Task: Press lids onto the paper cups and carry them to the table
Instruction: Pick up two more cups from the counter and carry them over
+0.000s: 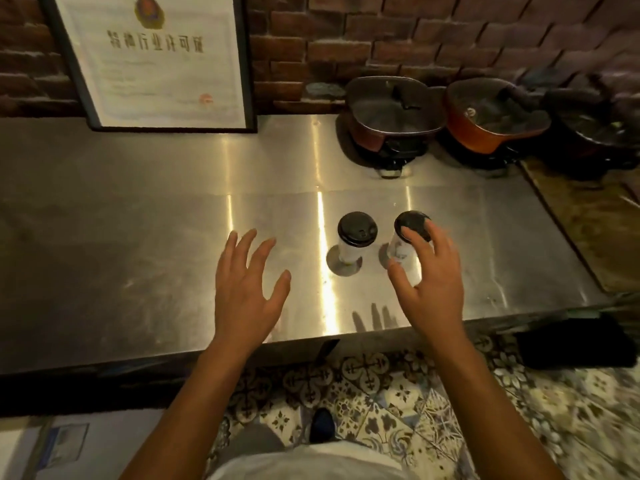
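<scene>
Two white paper cups with black lids stand upright on a steel counter [138, 237]. The left cup [353, 240] stands free, its lid on top. The right cup [403, 244] is partly hidden by my right hand [433, 282], whose spread fingers reach around its near side and over the lid; whether they touch the cup is unclear. My left hand [247, 289] hovers over the counter left of the left cup, fingers spread, holding nothing.
Three lidded pots [394, 112] sit along the back right by the brick wall. A framed certificate [156, 60] leans on the wall at back left. The counter's front edge runs just below my hands, with patterned floor tiles [398, 410] beneath.
</scene>
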Tool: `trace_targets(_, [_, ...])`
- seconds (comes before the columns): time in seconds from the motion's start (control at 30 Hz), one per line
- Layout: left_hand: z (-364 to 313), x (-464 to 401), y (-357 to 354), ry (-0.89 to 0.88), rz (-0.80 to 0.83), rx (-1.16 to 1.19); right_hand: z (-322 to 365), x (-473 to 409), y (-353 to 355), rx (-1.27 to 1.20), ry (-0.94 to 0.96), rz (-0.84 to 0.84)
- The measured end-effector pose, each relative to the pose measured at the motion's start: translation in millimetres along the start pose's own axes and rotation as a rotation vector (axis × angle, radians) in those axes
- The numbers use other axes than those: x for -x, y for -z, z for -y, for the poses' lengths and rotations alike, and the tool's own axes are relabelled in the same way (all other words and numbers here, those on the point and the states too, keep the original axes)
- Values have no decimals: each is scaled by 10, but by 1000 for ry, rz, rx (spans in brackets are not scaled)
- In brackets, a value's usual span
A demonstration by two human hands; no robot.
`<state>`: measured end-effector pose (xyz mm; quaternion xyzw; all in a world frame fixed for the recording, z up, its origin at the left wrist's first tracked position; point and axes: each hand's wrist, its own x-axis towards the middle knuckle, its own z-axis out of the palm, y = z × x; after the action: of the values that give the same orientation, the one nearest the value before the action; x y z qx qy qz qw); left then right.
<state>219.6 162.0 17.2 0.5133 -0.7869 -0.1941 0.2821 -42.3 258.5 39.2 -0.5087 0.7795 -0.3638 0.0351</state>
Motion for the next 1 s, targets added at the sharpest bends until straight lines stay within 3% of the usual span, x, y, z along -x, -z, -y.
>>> trace_targets(0.4, [-220,-1174,-1228,-115,286,19,-988,-914,-339,180,-244,80])
trace_targets(0.77, [-266,-1572,-1767,-112,651,168,-1247,-1185,-797,-13,-474,156])
trace_targets(1.0, [-278,-1499,-1834,51,659,349,-1379,-1198,-791,-85,-444,180])
